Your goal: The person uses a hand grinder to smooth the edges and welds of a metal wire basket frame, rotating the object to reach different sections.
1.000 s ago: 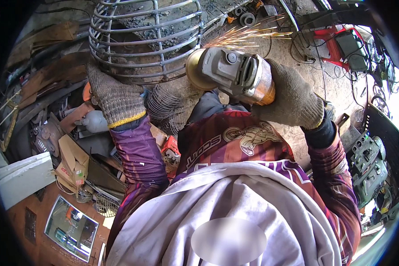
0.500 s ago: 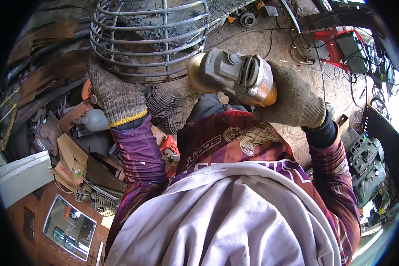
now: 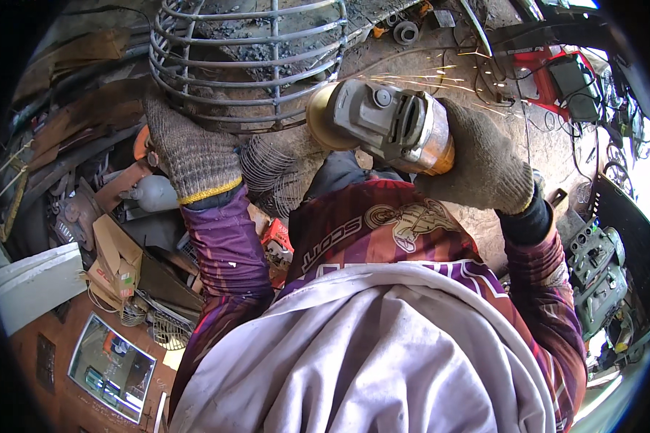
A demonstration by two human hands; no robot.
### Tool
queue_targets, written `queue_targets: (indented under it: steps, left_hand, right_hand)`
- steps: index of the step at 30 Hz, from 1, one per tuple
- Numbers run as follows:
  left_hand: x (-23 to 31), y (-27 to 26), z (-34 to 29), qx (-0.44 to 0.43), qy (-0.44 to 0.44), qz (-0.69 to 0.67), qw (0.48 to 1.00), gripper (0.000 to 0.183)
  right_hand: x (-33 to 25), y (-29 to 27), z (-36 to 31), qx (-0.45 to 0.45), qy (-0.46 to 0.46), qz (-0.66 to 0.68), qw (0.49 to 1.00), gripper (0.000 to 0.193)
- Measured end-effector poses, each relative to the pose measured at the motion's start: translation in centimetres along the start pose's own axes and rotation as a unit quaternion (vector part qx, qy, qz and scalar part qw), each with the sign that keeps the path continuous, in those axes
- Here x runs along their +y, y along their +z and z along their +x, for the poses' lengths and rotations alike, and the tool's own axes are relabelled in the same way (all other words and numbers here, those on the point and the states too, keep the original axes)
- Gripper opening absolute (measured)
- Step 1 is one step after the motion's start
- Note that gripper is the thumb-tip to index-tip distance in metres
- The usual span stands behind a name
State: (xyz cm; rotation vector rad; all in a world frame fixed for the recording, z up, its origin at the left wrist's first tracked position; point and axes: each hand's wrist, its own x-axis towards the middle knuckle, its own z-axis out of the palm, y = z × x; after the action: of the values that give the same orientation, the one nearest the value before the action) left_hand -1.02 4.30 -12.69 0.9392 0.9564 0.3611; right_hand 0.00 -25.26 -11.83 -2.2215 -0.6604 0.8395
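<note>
An angle grinder [image 3: 393, 123] with a grey head and an orange body is gripped in my gloved right hand [image 3: 480, 159]. Its pale round disc [image 3: 323, 121] meets the lower right edge of a round cage of grey metal bars [image 3: 276, 63]. Sparks [image 3: 426, 78] fly off to the right beyond the grinder. My left hand [image 3: 191, 148], in a knitted glove with a yellow cuff, grips the cage at its lower left side. Its fingertips are partly hidden behind the bars.
Coiled wire [image 3: 266, 169] lies below the cage. Scrap, a cardboard box [image 3: 114, 263] and a grey rounded container [image 3: 154, 193] crowd the left. Cables run over the floor near a red stand [image 3: 549, 79] at the far right. Grey machine parts [image 3: 598, 281] stand at the right.
Sparks have grown into a longer, brighter stream. The cage has shifted slightly right, and both hands and the grinder have barely moved.
</note>
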Motion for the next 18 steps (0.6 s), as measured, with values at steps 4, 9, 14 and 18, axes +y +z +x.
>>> queue_targets:
  steps: [4, 9, 14, 18]
  left_hand:
    - [0.0, -1.0, 1.0, -0.01, -0.016, -0.006, 1.0, 0.054]
    - [-0.5, -2.2, 2.5, -0.058, -0.015, -0.012, 0.998, 0.056]
    - [-0.7, -2.2, 2.9, -0.026, -0.015, -0.003, 1.0, 0.058]
    - [-0.5, -2.1, 3.3, -0.058, -0.018, 0.003, 0.998, 0.059]
  right_hand:
    - [0.0, -0.1, -0.2, 0.004, -0.008, -0.006, 1.0, 0.073]
    - [-0.4, -0.5, 0.0, 0.0, -0.004, -0.013, 1.0, 0.07]
    - [-0.2, -0.2, 0.0, 0.014, -0.01, 0.015, 1.0, 0.067]
    - [0.1, -0.3, 0.0, 0.002, -0.011, 0.008, 1.0, 0.069]
